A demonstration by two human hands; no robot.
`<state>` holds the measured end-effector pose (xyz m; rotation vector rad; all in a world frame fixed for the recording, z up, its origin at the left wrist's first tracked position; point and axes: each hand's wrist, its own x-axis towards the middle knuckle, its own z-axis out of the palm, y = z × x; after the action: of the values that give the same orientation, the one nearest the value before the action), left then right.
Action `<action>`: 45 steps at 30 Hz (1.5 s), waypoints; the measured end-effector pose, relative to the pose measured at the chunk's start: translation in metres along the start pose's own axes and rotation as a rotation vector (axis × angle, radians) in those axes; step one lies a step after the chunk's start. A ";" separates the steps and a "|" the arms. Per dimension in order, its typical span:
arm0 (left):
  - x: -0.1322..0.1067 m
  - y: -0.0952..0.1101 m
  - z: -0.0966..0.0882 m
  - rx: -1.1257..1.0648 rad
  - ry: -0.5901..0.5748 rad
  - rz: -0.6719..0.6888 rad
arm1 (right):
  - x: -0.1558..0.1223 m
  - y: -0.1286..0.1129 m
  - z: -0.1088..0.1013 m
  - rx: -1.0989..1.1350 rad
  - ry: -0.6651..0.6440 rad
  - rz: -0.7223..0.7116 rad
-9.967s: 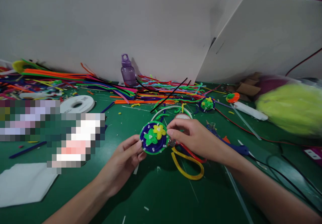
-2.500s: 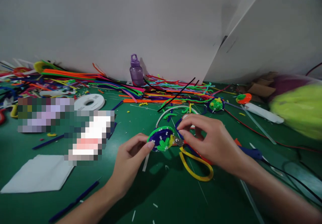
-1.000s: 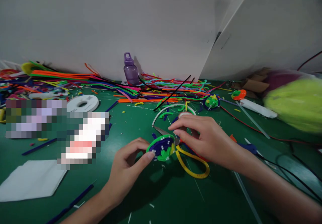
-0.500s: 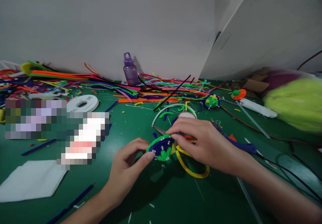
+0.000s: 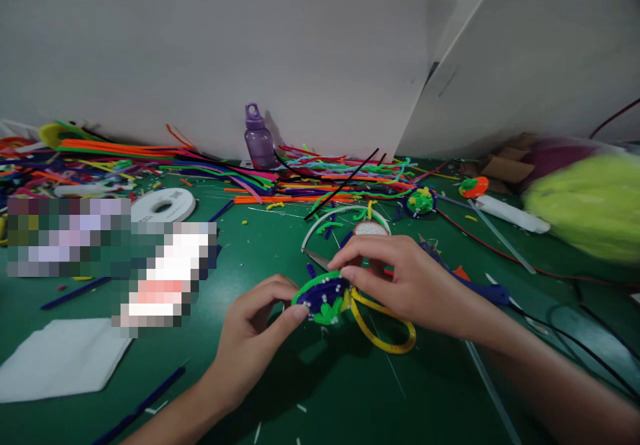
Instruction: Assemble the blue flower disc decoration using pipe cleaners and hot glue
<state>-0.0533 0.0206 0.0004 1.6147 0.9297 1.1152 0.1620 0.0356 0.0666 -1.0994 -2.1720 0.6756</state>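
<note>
Between my two hands, above the green table, is a round pipe-cleaner ornament (image 5: 325,297), dark blue with a green rim, green leaf shapes and small white beads. My left hand (image 5: 265,321) pinches its left edge between thumb and fingers. My right hand (image 5: 390,281) is closed on its upper right edge; the fingertips hide that spot. Scissors with yellow handles (image 5: 407,345) lie behind the ornament, partly under my right hand, their blade (image 5: 317,258) pointing left. A white hoop (image 5: 313,225) and a small dish of beads (image 5: 371,229) lie beyond.
Bundles of coloured pipe cleaners (image 5: 240,178) line the wall beside a purple bottle (image 5: 259,138). On the left are a white ribbon spool (image 5: 183,205) and white tissue (image 5: 60,358). A blue-handled glue gun (image 5: 483,291), its cord and a yellow-green bundle (image 5: 590,205) are at right.
The ornament has tilted slightly, showing a little more of its beaded face. Both hands keep their hold and have barely shifted.
</note>
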 end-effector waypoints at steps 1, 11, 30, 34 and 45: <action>0.000 0.000 0.000 0.005 -0.003 0.001 | -0.001 0.000 0.001 -0.017 0.028 -0.023; 0.001 0.003 0.002 0.046 -0.020 0.036 | -0.006 -0.005 0.008 -0.525 0.028 -0.360; -0.002 -0.007 -0.001 -0.150 -0.004 -0.163 | -0.005 0.000 0.004 -0.785 -0.028 -0.506; -0.003 -0.010 -0.001 -0.213 -0.022 -0.209 | -0.004 0.001 0.001 -0.740 -0.015 -0.454; -0.004 -0.012 -0.002 -0.267 -0.039 -0.268 | -0.007 0.004 0.004 -0.651 -0.117 -0.419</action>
<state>-0.0569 0.0210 -0.0114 1.2510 0.8992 0.9723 0.1644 0.0315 0.0589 -0.8527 -2.6961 -0.1788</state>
